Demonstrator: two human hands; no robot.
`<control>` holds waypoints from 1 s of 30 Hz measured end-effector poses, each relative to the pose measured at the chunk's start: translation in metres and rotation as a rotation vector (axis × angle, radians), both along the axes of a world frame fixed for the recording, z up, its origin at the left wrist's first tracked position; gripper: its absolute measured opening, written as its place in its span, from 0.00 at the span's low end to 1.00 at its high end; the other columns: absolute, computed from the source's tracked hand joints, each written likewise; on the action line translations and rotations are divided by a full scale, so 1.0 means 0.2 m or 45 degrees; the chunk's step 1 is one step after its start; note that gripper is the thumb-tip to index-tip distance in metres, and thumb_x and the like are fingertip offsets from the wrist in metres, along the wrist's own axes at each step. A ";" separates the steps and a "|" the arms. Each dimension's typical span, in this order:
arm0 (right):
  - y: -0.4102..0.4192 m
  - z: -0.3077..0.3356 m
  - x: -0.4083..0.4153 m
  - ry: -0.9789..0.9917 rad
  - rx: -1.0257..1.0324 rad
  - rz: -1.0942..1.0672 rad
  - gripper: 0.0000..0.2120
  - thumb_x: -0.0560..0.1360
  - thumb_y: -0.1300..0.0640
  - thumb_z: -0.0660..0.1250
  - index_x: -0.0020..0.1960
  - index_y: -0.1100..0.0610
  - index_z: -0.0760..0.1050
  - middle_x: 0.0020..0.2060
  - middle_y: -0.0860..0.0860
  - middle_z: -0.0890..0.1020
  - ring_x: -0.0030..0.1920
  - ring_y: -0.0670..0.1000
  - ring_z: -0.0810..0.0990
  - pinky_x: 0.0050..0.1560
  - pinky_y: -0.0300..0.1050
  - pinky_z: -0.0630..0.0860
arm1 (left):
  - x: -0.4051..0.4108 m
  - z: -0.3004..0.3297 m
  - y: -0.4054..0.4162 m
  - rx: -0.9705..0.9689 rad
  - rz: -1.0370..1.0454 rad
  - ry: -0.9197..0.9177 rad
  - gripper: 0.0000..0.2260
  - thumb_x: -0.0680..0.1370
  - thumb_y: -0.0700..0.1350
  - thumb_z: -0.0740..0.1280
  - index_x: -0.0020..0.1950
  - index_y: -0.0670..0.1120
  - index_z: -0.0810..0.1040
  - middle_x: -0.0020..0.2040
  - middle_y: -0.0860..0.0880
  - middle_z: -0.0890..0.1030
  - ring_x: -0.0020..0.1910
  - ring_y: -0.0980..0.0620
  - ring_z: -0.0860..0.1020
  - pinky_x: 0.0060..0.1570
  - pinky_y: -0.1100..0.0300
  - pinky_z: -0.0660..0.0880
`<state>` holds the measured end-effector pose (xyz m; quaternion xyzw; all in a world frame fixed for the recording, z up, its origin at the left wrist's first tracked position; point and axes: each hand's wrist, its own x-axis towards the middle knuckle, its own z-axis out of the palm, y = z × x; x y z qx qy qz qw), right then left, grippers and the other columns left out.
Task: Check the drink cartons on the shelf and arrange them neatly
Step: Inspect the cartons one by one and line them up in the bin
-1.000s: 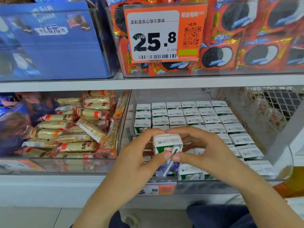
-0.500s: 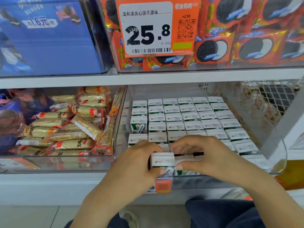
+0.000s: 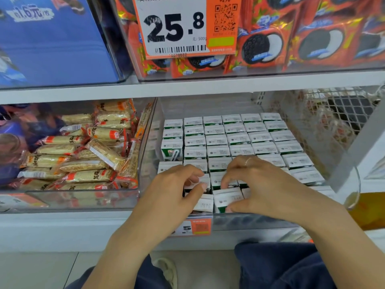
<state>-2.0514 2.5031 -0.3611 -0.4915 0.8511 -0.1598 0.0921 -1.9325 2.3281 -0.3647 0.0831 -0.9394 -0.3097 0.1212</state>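
Drink cartons fill the clear bin in rows. Nearest its front wall, the left hand curls its fingers on a front-row carton; the right hand pinches the neighbouring carton. Best practice, judged: square both upright, flush with the rows behind. Farther back, one taller carton stands proud.

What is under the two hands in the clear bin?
Under the left hand and right hand stand front-row drink cartons, tops partly visible. Their sides and the bin floor are covered.
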 end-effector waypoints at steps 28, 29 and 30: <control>-0.04 0.10 0.02 -1.299 -1.409 -0.535 0.12 0.63 0.51 0.70 0.43 0.55 0.79 0.36 0.52 0.83 0.35 0.49 0.82 0.32 0.40 0.78 | -0.10 0.07 0.14 1.083 -0.139 0.169 0.12 0.73 0.42 0.73 0.54 0.52 0.80 0.49 0.54 0.85 0.46 0.57 0.83 0.42 0.67 0.77; -0.05 0.10 0.02 -1.301 -1.410 -0.531 0.13 0.63 0.50 0.70 0.44 0.55 0.79 0.38 0.53 0.83 0.37 0.50 0.83 0.33 0.40 0.78 | -0.10 0.07 0.15 1.087 -0.128 0.203 0.12 0.72 0.41 0.73 0.53 0.53 0.80 0.48 0.54 0.85 0.44 0.57 0.83 0.40 0.68 0.77; -0.05 0.09 0.02 -1.298 -1.405 -0.531 0.13 0.63 0.50 0.70 0.45 0.54 0.79 0.39 0.53 0.84 0.38 0.50 0.83 0.34 0.40 0.78 | -0.10 0.07 0.14 1.092 -0.113 0.229 0.13 0.72 0.40 0.73 0.53 0.53 0.80 0.47 0.54 0.85 0.44 0.57 0.83 0.40 0.68 0.77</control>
